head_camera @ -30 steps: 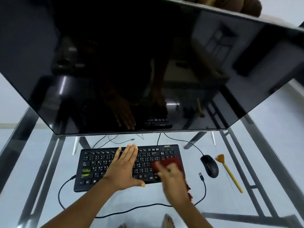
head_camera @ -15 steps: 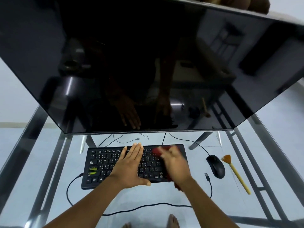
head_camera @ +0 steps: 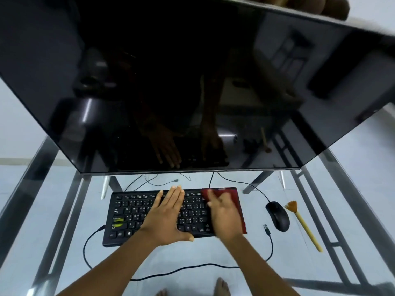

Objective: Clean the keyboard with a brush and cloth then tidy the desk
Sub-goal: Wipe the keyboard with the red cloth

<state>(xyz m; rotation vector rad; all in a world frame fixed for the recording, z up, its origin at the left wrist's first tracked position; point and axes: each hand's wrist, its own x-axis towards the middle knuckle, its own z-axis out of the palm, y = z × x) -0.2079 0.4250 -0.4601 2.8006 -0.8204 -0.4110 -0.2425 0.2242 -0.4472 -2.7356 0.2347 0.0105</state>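
Note:
A black keyboard [head_camera: 132, 212] lies on the glass desk [head_camera: 213, 251] below the monitor. My left hand [head_camera: 167, 214] lies flat on the middle keys, fingers straight and together, thumb out to the right. My right hand [head_camera: 224, 214] presses a dark red cloth [head_camera: 236, 201] onto the keyboard's right end; the hand is blurred and covers most of the cloth. A brush [head_camera: 303, 225] with a yellow handle and orange bristles lies on the desk right of the mouse, apart from both hands.
A large black monitor [head_camera: 171, 82] leans over the back of the desk. A black mouse [head_camera: 277, 215] sits right of the keyboard. The loose keyboard cable [head_camera: 183, 269] loops across the front, its plug [head_camera: 266, 228] near the mouse. Bare feet [head_camera: 221, 287] show through the glass.
My right hand with the red cloth has swept from the keyboard's lower right up toward its top right corner. The left hand stays flat on the keys.

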